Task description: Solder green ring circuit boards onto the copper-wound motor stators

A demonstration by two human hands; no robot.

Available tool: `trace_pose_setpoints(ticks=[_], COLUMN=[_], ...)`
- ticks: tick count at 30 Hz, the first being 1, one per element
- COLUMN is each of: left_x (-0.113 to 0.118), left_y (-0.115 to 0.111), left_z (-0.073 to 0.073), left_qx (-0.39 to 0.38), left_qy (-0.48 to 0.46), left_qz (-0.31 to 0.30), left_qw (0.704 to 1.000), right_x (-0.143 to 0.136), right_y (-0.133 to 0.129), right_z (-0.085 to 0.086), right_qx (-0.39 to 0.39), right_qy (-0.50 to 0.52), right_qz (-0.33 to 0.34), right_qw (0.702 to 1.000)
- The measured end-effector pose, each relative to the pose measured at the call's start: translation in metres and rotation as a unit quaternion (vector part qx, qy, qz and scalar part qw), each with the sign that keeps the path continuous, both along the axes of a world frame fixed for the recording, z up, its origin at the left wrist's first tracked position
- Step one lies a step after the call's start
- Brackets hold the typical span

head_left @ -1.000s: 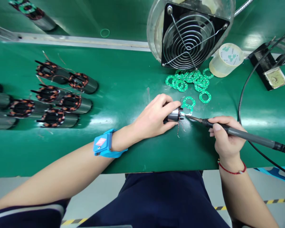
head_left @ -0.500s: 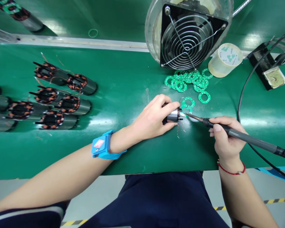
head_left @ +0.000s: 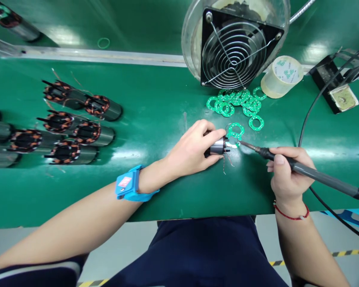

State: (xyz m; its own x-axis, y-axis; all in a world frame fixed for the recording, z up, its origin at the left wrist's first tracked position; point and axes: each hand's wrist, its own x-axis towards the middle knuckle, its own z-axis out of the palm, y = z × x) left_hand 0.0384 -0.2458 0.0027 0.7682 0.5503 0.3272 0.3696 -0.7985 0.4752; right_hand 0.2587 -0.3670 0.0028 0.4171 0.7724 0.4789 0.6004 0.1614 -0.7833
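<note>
My left hand (head_left: pixel 194 149), with a blue band at its wrist, is wrapped round a metal motor core (head_left: pixel 217 146) lying on the green table. Thin wires hang from the core's right end. Beside that end lie a green ring board (head_left: pixel 236 130) and another ring partly over a white piece (head_left: pixel 233 145). My right hand (head_left: pixel 290 171) grips a soldering iron (head_left: pixel 317 173) like a pen. The iron's tip points left, close to the right edge of the white piece; whether they touch I cannot tell.
A fan (head_left: pixel 233 52) stands at the back, with a pile of green rings (head_left: pixel 241 97) in front. Right of it are a tape roll (head_left: pixel 283 76) and an iron stand (head_left: pixel 329 83). Several wound cores (head_left: pixel 91 133) lie at the left. A black cable (head_left: pixel 309 107) runs down the right.
The soldering iron's tip has shifted slightly right, away from the core's end, along with my right hand. My left hand has stayed on the core.
</note>
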Motion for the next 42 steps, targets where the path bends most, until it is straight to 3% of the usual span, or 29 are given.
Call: trace_pose_setpoints(ticks=[4,7,8,10,12,15,17,21,23,26,28,30,34,38,40,42], left_x=[-0.001,-0.001,-0.001,0.000,0.001,0.003,0.002,-0.002,-0.005,-0.007,-0.007,-0.006,-0.011,-0.021,-0.022,-0.019], left_y=[0.000,0.000,0.000,-0.001,-0.001,-0.003,-0.004,-0.006,-0.007,-0.007,-0.006,-0.004,0.004,0.014,0.014,0.011], left_z=[0.000,0.000,0.000,0.000,0.000,0.003,0.007,0.017,0.018,0.015,0.011,0.008,0.010,0.018,0.022,0.024], left_qx=[-0.007,-0.010,-0.009,-0.007,-0.011,-0.044,-0.092,-0.222,-0.276,-0.315,-0.299,-0.263,-0.227,-0.300,-0.314,-0.279], left_qy=[0.002,0.008,0.011,0.018,0.027,0.032,0.015,-0.037,-0.055,-0.077,-0.065,-0.033,0.013,-0.009,-0.021,0.001], left_qz=[-0.003,-0.003,-0.001,0.007,0.013,0.036,0.070,0.105,0.093,0.075,0.070,0.062,0.032,-0.058,-0.057,-0.024], left_qw=[1.000,1.000,1.000,1.000,1.000,0.998,0.993,0.969,0.955,0.943,0.949,0.962,0.973,0.952,0.948,0.960], right_x=[0.017,0.044,0.053,0.066,0.068,0.047,0.026,-0.013,-0.030,-0.048,-0.055,-0.057,-0.056,-0.061,-0.063,-0.061], right_y=[0.020,0.049,0.058,0.072,0.074,0.058,0.043,0.026,0.027,0.033,0.037,0.040,0.039,0.027,0.020,0.014], right_z=[0.017,0.028,0.030,0.030,0.029,0.029,0.029,0.025,0.023,0.020,0.018,0.016,0.012,0.012,0.012,0.014], right_qx=[0.006,0.019,-0.011,-0.085,-0.085,-0.040,-0.114,-0.235,-0.218,-0.131,-0.081,-0.080,-0.118,-0.113,-0.157,-0.229], right_qy=[-0.108,-0.267,-0.291,-0.298,-0.257,-0.161,-0.100,-0.026,0.046,0.158,0.209,0.239,0.164,-0.037,-0.079,-0.085], right_qz=[-0.035,-0.028,-0.015,0.043,0.032,0.011,0.039,0.126,0.146,0.112,0.101,0.137,0.221,0.153,0.123,0.112], right_qw=[0.994,0.963,0.956,0.950,0.962,0.986,0.988,0.964,0.964,0.972,0.969,0.958,0.954,0.981,0.977,0.963])
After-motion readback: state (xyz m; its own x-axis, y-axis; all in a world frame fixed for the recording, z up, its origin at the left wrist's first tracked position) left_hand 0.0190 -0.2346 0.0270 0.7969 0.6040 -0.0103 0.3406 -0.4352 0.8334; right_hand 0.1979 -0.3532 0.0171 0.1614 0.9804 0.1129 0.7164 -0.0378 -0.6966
